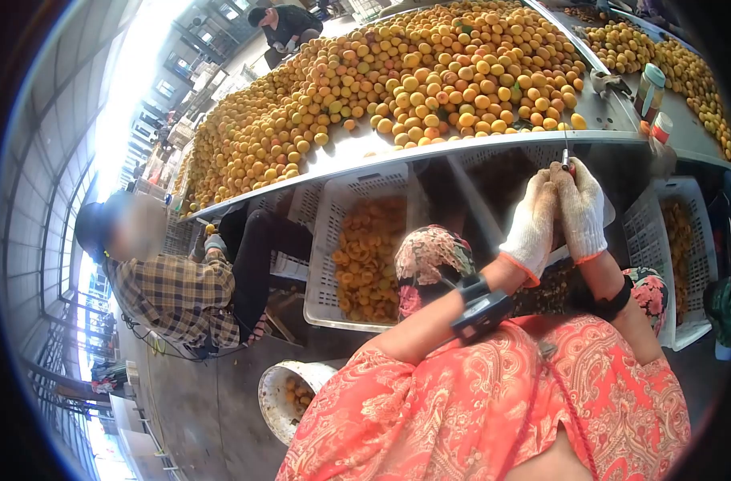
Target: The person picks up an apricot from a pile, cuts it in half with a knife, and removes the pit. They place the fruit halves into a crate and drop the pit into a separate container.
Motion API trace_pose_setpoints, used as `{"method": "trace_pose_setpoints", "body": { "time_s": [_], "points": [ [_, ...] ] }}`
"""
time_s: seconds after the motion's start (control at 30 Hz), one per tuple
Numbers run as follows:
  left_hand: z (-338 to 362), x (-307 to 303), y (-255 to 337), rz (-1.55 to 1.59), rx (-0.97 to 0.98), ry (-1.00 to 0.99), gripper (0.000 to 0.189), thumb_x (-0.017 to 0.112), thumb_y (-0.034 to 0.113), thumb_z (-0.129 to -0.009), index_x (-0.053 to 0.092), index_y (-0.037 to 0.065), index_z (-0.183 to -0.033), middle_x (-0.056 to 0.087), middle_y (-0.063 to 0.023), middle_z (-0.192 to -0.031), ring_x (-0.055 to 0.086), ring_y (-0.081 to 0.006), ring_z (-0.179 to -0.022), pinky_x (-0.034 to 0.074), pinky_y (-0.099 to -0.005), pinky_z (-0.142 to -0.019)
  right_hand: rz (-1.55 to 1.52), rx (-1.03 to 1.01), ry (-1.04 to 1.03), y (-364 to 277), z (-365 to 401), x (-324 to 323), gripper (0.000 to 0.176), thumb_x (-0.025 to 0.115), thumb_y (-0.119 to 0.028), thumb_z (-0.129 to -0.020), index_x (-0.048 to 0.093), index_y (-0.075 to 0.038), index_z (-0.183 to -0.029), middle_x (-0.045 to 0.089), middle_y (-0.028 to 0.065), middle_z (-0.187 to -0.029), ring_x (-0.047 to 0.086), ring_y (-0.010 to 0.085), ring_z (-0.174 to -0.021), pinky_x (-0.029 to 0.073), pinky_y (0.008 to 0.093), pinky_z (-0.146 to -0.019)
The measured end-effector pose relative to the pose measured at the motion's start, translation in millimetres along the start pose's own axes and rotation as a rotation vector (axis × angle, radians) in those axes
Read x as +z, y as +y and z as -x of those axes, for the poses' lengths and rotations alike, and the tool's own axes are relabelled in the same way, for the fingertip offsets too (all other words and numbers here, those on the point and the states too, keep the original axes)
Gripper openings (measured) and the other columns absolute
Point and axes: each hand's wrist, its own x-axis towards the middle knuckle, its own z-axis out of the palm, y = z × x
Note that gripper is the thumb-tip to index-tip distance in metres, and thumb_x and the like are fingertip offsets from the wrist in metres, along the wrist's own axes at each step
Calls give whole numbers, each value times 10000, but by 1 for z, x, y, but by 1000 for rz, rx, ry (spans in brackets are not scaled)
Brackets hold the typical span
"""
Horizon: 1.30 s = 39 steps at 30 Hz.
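Observation:
My left hand (532,220) and my right hand (580,210), both in white knit gloves with orange cuffs, are raised together just below the sorting table's front edge. Their closed fingertips meet at a small, thin metal-tipped tool (566,160); it looks like a slim knife and points upward from my right fingers. Whatever lies between the palms is hidden. Beyond the hands, a heap of orange-yellow apricots (438,76) covers the metal table (614,112). Under the hands, a container of dark pits or scraps (551,290) is partly covered by my arms.
White plastic crates (321,264) with halved apricots (369,256) stand at left and right. A white bucket (273,401) is on the floor. A bottle (650,88) and a red-capped jar (660,128) stand on the table. One person (177,297) sits left; another (289,28) is behind the heap.

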Motion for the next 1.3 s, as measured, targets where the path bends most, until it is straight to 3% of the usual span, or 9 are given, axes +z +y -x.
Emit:
{"method": "trace_pose_setpoints", "body": {
  "time_s": [0.23, 0.3, 0.5, 0.7, 0.77, 0.8, 0.9, 1.03, 1.3],
  "points": [
    [4, -19, 10, 165, -489, -85, 416, 475, 558, -972, 610, 183, -1090, 550, 28, -760, 410, -90, -454, 293, -250, -410, 295, -332, -10, -21, 14, -4, 136, 616, -102, -919, 565, -11, -832, 487, 116, -643, 464, 161, -583, 415, 328, -553],
    [8, -22, 9, 279, -591, -136, 431, 503, 556, -968, 617, 166, -1113, 605, -8, -842, 524, -120, -565, 423, -292, -492, 307, -497, 44, -26, 18, -2, 164, 624, -132, -925, 560, -13, -832, 489, 135, -648, 448, 205, -571, 415, 334, -558],
    [5, -2, -27, 259, 58, -60, 416, 543, 461, -986, 608, 90, -1162, 644, -60, -1063, 610, -190, -998, 495, -310, -885, 261, -193, 47, -36, 26, -3, 255, 646, -210, -933, 556, -16, -792, 487, 131, -624, 445, 231, -551, 406, 345, -555],
    [21, 3, -11, 466, -256, -39, 428, 514, 492, -975, 605, 124, -1173, 648, -37, -1098, 615, -185, -1014, 492, -348, -908, 374, -295, 11, -41, 33, -6, 198, 675, -159, -873, 569, -24, -775, 542, 183, -667, 538, 356, -590, 424, 390, -557],
    [36, 8, 3, 423, -479, 33, 549, 489, 626, -925, 596, 165, -1204, 648, -25, -1124, 603, -194, -1059, 491, -332, -907, 408, -499, -2, -41, 37, -8, 155, 687, -119, -836, 569, -29, -792, 555, 195, -713, 562, 404, -644, 444, 415, -577],
    [40, 7, 4, 284, -553, 130, 575, 442, 736, -877, 624, 207, -1007, 645, -14, -888, 619, -185, -798, 487, -298, -656, 418, -469, -65, -40, 38, -10, 138, 692, -88, -808, 567, -31, -803, 554, 197, -736, 570, 421, -677, 453, 429, -583],
    [53, -4, 13, 246, -689, -48, 562, 395, 764, -879, 543, 234, -766, 495, 25, -613, 445, -156, -485, 300, -278, -444, 387, -515, -136, -47, 45, -15, 139, 685, -73, -800, 554, -27, -791, 537, 197, -718, 568, 421, -680, 452, 431, -576],
    [61, -3, 12, 248, -762, 26, 586, 370, 784, -871, 455, 239, -673, 334, 50, -512, 261, -125, -388, 151, -286, -404, 362, -568, -236, -46, 53, -21, 136, 671, -51, -777, 539, -23, -769, 513, 192, -704, 554, 425, -666, 447, 433, -567],
    [73, -8, 2, 251, -810, 18, 466, 451, 664, -909, 472, 242, -712, 359, 64, -556, 246, -90, -401, 150, -259, -401, 294, -666, -402, -43, 56, -32, 152, 674, -49, -758, 525, -29, -736, 510, 165, -700, 554, 399, -634, 439, 420, -545]
  ]
}}
